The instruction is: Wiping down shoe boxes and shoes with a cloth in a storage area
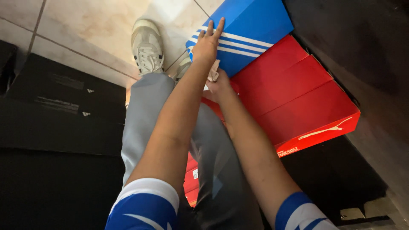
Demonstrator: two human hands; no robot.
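While our left hand (207, 42) lies flat and open-fingered on the blue box (243, 34) atop the red boxes (294, 98) and our right hand (218, 83) pinches white paper (213, 73), we judge the lidded cardboard light, stiff, best gripped by its edges, contents hidden.

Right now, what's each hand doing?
Left hand: open, flat on the blue box.
Right hand: closed on a white cloth, beside the red box.

One head-worn camera looks steeply down, close over both arms, at stacked shoe boxes (294, 93) and tiled floor (98, 30).
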